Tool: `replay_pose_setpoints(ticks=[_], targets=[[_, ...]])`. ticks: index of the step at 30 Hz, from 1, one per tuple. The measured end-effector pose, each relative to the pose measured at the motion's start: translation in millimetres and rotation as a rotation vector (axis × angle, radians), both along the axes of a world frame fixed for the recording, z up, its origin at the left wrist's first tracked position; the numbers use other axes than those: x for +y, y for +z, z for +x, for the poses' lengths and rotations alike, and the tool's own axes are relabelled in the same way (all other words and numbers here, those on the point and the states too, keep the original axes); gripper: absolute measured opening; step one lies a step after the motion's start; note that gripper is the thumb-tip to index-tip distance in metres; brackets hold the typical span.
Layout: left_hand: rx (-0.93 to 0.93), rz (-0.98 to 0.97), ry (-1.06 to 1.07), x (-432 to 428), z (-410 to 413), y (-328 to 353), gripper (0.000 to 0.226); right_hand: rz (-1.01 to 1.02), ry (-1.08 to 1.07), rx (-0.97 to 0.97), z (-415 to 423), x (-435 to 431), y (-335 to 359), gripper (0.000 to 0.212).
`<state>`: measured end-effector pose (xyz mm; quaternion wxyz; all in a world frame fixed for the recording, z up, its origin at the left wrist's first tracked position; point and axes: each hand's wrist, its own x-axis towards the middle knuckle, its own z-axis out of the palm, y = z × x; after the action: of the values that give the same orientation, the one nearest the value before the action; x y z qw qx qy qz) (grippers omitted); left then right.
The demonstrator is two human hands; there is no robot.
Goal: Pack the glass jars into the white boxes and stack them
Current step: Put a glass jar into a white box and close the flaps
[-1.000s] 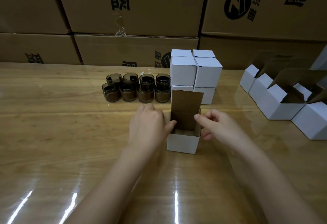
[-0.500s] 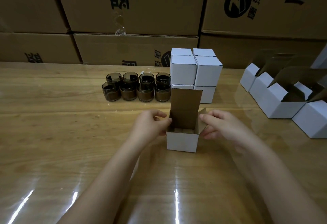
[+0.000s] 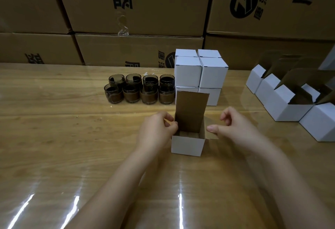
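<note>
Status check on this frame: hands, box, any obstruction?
Left hand pinches left edge of open box; right hand beside its right side, contact unclear. Lid flap upright, no jar seen inside. Eight glass jars behind, nothing between.

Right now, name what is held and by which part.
The left hand pinches the open white box at its upper left edge; whether the right hand touches the box cannot be told.

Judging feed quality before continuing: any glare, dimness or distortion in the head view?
Head view: white glare streaks on the glossy table near the bottom edge; dim overall, the jars murky; wide-angle bending toward the edges; the open box is sharp.
</note>
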<state>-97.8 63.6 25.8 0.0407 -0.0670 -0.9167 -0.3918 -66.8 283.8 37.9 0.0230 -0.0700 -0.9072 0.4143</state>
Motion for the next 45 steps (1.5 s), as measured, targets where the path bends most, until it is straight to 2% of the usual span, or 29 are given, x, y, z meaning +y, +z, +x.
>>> replay_pose_setpoints(ticks=[3, 10, 15, 25, 29, 33, 36, 38, 41, 45], targets=[[0.005, -0.003, 0.003, 0.8, 0.5, -0.3, 0.011, 0.077, 0.081, 0.073, 0.2, -8.2, -2.1, 0.028], [0.030, -0.050, 0.007, 1.6, 0.6, 0.3, 0.014, 0.227, 0.010, 0.116, 1.1, -24.4, -9.2, 0.047], [0.037, -0.054, -0.013, 1.3, 1.5, 1.7, 0.013, 0.162, 0.009, 0.070, 0.1, -22.8, -11.8, 0.040], [0.030, -0.052, -0.026, 1.6, 1.5, 2.6, 0.013, -0.131, 0.045, -0.004, -2.6, -29.4, -23.4, 0.024], [0.035, -0.041, -0.024, 2.0, 1.7, 1.8, 0.009, -0.105, 0.049, 0.035, -2.6, -29.8, -22.7, 0.023], [0.115, -0.112, -0.037, 4.1, 3.5, 1.0, 0.014, -0.069, 0.104, 0.135, -0.1, -29.9, -18.4, 0.023], [0.167, -0.155, -0.066, 4.8, 4.6, 1.1, 0.031, -0.051, 0.155, 0.185, 1.7, -30.6, -16.1, 0.023], [0.169, -0.169, -0.081, 4.8, 4.9, 2.1, 0.046, -0.056, 0.173, 0.185, 2.4, -31.1, -15.1, 0.029], [0.161, -0.182, -0.090, 4.7, 4.8, 3.6, 0.061, -0.067, 0.175, 0.182, 2.0, -30.7, -15.3, 0.056], [0.143, -0.182, -0.094, 4.9, 5.4, 5.2, 0.062, -0.068, 0.187, 0.190, 0.2, -29.6, -17.8, 0.068]])
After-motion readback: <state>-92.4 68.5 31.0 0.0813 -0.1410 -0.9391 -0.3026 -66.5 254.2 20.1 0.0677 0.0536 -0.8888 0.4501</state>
